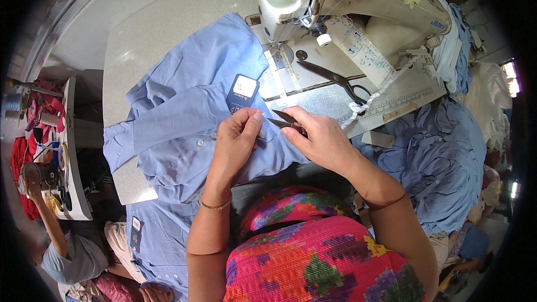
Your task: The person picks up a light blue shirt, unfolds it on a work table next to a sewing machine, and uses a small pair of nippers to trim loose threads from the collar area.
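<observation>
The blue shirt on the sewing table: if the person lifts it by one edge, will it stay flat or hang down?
The blue shirt would probably hang limp: it already lies in soft folds and drapes over the table edge. It looks light. The left hand pinches it easily, so it likely bunches rather than slides.

Both forearms are reaching forward, bent at the elbows. The left hand [238, 137] is pinching, and the right hand [319, 137] is curling closed beside it.

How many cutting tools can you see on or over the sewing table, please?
2: small thread snips in the right hand over the blue shirt, and black scissors lying beside the sewing machine. Cloth may hide others.
</observation>
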The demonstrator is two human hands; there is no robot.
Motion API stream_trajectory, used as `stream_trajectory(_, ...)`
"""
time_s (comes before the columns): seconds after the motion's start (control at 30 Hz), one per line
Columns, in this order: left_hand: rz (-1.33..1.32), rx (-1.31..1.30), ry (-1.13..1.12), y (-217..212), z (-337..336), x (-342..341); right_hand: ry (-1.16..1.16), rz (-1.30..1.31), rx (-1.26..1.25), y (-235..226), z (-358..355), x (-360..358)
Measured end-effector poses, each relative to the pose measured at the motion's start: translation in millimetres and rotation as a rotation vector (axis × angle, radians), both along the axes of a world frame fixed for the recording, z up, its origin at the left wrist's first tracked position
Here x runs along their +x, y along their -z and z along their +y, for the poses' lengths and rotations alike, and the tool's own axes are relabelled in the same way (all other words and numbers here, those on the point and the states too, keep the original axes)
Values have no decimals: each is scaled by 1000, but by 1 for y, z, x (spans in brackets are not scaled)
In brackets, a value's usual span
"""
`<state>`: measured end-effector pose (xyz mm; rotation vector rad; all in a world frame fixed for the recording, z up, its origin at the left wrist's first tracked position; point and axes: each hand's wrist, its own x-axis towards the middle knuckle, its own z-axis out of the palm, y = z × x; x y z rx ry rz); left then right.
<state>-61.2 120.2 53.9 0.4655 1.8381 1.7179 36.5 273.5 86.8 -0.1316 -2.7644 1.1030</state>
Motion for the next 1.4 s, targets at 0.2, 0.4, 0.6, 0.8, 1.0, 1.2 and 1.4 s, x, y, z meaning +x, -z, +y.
stream_trajectory(0.2, -5, -11, -4, -1, 0, 0, -12, 5, 31, 2, 1, 0)
stream_trajectory(0.4, -9, -18, -13, -2, 1, 1, -18, -15, 55, 0, 2, -1)
stream_trajectory(0.6, 27, -26, -20, 1, 1, 2, 10, 36, 166, 0, -4, -3)
stream_trajectory(0.8, -40, 7, -26, -3, 0, 0, 29, 193, 264, 13, -10, -2)
stream_trajectory(1.0, -96, 62, 12, -1, -3, -3, -12, 255, 229, 18, -7, -3)
stream_trajectory(1.2, -182, 145, 7, 0, -5, -2, -14, 290, 159, 16, -7, -4)
stream_trajectory(1.4, -201, 152, 9, -2, -5, -2, 26, 194, -11, 12, -4, -1)
